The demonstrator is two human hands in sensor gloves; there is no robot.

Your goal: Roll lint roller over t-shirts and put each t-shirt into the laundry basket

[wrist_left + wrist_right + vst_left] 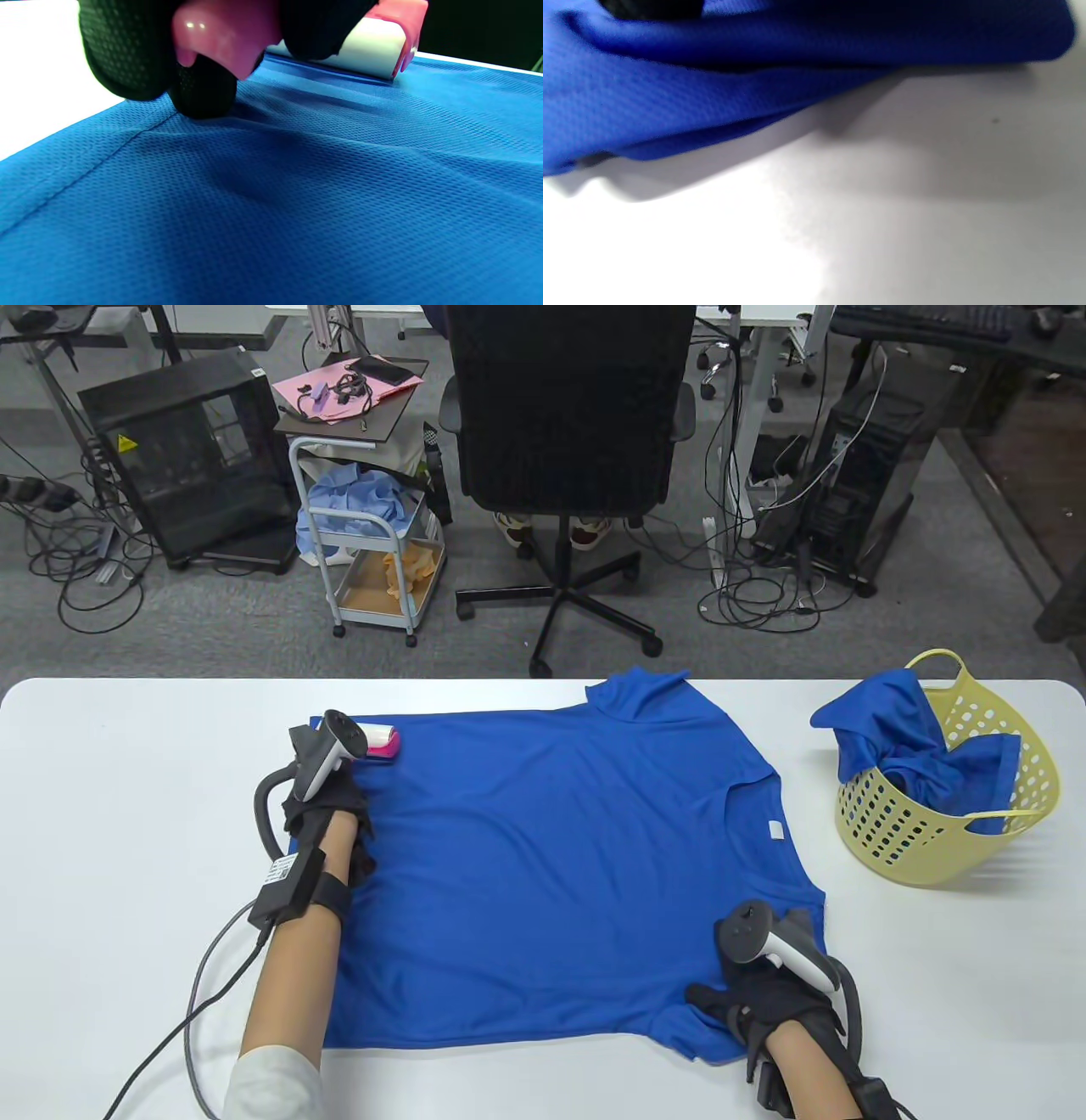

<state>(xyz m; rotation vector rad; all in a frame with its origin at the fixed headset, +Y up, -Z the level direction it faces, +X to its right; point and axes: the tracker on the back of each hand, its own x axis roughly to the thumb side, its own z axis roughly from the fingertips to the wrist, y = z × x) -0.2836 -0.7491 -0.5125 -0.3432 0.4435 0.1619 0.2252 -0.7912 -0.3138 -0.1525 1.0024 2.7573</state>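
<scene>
A blue t-shirt point(551, 848) lies spread flat on the white table point(127, 814). My left hand point(327, 802) grips the pink handle of a lint roller point(380, 743) at the shirt's far left corner. In the left wrist view the gloved fingers point(127, 51) curl round the lint roller's pink handle point(225, 38), and its white roll point(369, 46) rests on the shirt's cloth point(297, 190). My right hand point(747, 1001) is on the shirt's near right sleeve. The right wrist view shows that sleeve point(712, 84) bunched and lifted off the table, with a bit of glove point(653, 6) above it.
A yellow laundry basket point(899, 836) stands at the table's right end with another blue t-shirt point(899, 746) hanging partly over its rim. Beyond the far table edge stand a black office chair point(568, 432) and a small white cart point(365, 551).
</scene>
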